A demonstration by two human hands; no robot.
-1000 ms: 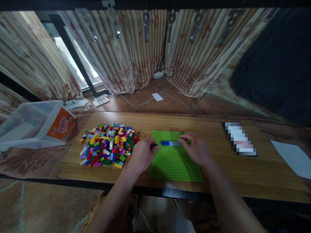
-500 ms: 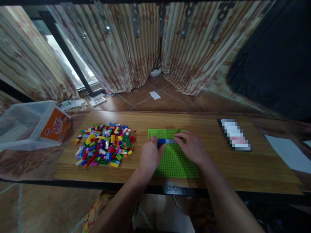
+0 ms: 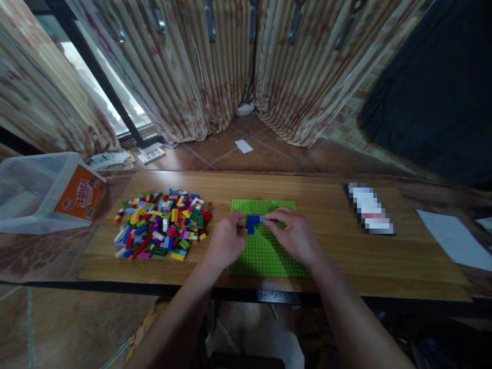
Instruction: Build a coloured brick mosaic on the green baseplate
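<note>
On the green baseplate (image 3: pixel 265 259), dark blue bricks (image 3: pixel 251 225) form an L-shaped corner. A light blue brick (image 3: pixel 262 219) sits at the right end of its upper arm. My right hand (image 3: pixel 295 234) pinches at this light blue brick, with thumb and forefinger covering its right side. Just left of the dark blue bricks is my left hand (image 3: pixel 226 242), its fingers curled together near the baseplate's left edge. Whatever lies between those fingertips is too small to make out.
A heap of loose colored bricks (image 3: pixel 161 225) lies left on the wooden table (image 3: pixel 330 205). Beyond it, a clear plastic bin (image 3: pixel 42 189) with an orange label lies on its side. A phone (image 3: pixel 371 209) with a blurred screen and white paper (image 3: pixel 453 238) are on the right.
My left hand has shifted left off the dark blue bricks, uncovering their L shape. The right fingers have slid left along the light blue piece. The view has tilted slightly.
</note>
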